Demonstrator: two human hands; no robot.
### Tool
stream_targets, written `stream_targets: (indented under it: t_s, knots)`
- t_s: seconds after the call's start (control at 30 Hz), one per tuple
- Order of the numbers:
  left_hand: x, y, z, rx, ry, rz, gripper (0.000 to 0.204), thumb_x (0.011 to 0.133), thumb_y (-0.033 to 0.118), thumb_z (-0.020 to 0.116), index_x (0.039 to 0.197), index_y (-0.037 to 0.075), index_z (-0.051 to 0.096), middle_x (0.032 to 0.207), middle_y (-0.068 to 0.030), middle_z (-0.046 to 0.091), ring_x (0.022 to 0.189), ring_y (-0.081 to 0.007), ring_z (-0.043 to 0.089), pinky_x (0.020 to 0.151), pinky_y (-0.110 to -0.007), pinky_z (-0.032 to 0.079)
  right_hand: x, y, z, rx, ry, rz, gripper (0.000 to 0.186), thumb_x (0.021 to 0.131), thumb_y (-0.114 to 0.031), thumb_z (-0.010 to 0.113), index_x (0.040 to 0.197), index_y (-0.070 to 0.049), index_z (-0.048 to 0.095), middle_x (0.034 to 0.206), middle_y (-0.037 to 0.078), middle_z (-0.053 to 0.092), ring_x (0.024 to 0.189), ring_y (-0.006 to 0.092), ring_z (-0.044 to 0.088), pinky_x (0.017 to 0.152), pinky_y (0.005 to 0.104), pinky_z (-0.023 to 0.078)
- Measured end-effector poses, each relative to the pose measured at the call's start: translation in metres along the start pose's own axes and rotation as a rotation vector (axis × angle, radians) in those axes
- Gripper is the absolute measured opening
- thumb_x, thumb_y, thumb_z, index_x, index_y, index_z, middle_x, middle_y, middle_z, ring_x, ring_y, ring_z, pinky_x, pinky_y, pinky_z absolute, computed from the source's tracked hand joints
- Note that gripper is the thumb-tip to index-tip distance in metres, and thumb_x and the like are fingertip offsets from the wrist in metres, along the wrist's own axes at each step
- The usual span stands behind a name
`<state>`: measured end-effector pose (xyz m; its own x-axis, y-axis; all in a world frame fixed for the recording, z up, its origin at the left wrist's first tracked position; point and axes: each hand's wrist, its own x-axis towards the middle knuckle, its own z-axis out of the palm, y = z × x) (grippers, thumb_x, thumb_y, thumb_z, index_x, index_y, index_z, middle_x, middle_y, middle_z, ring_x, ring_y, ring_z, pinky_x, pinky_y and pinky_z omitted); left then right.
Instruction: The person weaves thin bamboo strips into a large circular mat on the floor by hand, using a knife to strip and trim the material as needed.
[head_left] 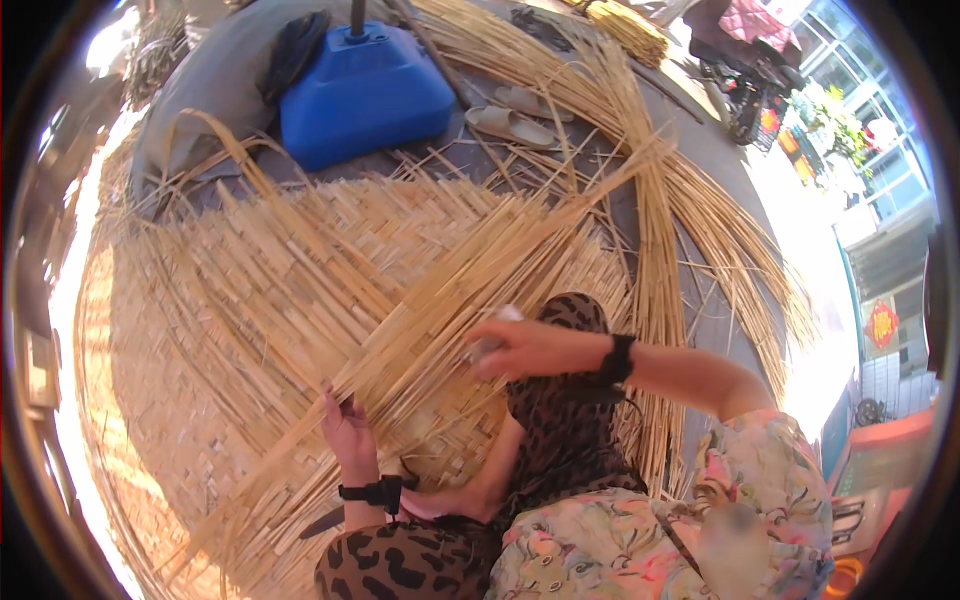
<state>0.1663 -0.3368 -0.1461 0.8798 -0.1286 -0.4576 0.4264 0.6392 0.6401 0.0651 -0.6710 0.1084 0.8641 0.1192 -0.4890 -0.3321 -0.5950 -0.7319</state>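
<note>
My left hand [348, 430] has its fingers curled at long pale reed strips [400, 320] that lie diagonally across a partly woven mat [150, 380]; a thumb or finger rises along the strips. My right hand [510, 350] is closed on a small grey object [487, 347], partly hidden and blurred, above the strips near my raised knee in leopard-print fabric. A dark blade [322, 520] lies beside my left wrist, its other end partly hidden. My bare foot [450, 505] rests on the mat behind that wrist.
A blue plastic container [365, 95] and a grey sack [205, 90] sit beyond the mat. Sandals [510, 125] lie near loose reed bundles [720, 230] curving down the right side. A dark wheeled item [740, 100], plants [840, 130] and a glazed wall stand at the upper right.
</note>
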Motion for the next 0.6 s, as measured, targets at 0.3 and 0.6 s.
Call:
stream_targets:
  t_s: [0.3,0.6]
  knots:
    - [-0.025,0.034,-0.020,0.055,0.082,0.003,0.033,0.108,0.045,0.076,0.112,0.012,0.073,0.099,0.0024,0.067,0.082,-0.0090,0.059,0.067,-0.028,0.052,0.060,-0.019,0.049,0.251,0.246,-0.167,0.043,0.112,-0.028,0.065,0.148,-0.005,0.060,0.134,0.012,0.069,0.124,0.0265,0.067,0.103,0.0409,0.057]
    - [-0.057,0.037,-0.032,-0.191,-0.016,0.040,0.041,0.104,0.040,0.082,0.123,0.005,0.074,0.102,0.0005,0.069,0.082,-0.0096,0.063,0.067,-0.028,0.052,0.027,-0.013,-0.064,0.122,1.018,-0.609,0.045,0.116,-0.025,0.060,0.154,-0.002,0.056,0.140,0.011,0.063,0.125,0.0219,0.063,0.104,0.0355,0.054]
